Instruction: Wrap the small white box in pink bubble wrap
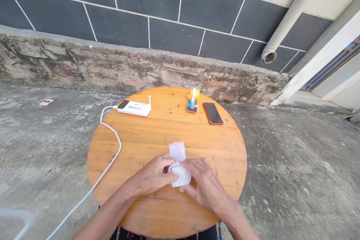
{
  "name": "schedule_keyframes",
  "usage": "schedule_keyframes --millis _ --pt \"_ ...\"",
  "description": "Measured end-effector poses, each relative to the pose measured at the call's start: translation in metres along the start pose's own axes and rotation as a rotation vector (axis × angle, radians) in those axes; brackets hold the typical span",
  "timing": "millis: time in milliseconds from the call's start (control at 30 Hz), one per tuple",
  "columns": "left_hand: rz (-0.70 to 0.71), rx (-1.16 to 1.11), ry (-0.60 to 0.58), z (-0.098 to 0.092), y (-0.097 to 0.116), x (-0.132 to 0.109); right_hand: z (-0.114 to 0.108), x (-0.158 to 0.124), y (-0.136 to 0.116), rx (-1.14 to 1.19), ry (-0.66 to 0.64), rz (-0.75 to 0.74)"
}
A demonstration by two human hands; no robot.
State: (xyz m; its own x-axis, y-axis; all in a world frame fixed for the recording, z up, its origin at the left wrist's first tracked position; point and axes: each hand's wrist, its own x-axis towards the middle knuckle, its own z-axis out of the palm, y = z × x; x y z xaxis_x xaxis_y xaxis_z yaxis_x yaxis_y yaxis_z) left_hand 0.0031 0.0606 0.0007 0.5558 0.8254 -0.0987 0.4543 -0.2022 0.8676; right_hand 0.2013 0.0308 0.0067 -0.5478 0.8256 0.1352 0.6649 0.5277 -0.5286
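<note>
Wht wrap bundle (182, 175) nr ctr of rnd wood counter (146, 138), flap (177, 150) at 12 o'clock. L hand (152, 174) fingers pinch it at 9; R hand (205, 182) fingers touch it at 3, can't tell if gripping. From bundle: tape dispenser (192, 101) abt 12, red-edged phone (213, 113) 1, wht device (135, 108) w/ cable (120, 143) 11.

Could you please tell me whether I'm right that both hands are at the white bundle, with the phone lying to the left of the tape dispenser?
Not quite: the phone lies to the right of the tape dispenser, as the head view shows. The rest holds: the left hand and right hand are both at the white bundle.
</note>
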Motion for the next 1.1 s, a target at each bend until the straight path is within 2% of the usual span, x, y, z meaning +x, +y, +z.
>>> schedule_keyframes --millis 233,367,467,633,733,1000,1100 --pt "-0.029 -0.036 0.079 0.000 -0.001 -0.006 -0.005 0.009 0.005 0.008 -0.032 0.004" --pt "-0.072 -0.062 0.244 0.002 -0.007 -0.014 -0.008 0.014 0.009 0.010 -0.020 -0.003" --pt "-0.011 -0.054 0.312 0.005 -0.006 -0.018 -0.010 0.017 0.010 0.025 -0.031 -0.013" --pt "0.071 -0.033 0.290 0.008 0.001 -0.016 -0.017 0.026 0.007 0.092 -0.076 -0.017" --pt "0.053 -0.025 0.252 0.003 0.002 -0.011 -0.020 0.031 0.006 0.150 -0.112 -0.007" --pt "0.026 -0.090 0.115 -0.011 -0.011 0.005 -0.014 0.039 0.021 0.228 -0.097 0.100" --pt "0.034 -0.072 0.124 -0.012 -0.016 0.009 -0.014 0.046 0.029 0.317 -0.145 0.081"
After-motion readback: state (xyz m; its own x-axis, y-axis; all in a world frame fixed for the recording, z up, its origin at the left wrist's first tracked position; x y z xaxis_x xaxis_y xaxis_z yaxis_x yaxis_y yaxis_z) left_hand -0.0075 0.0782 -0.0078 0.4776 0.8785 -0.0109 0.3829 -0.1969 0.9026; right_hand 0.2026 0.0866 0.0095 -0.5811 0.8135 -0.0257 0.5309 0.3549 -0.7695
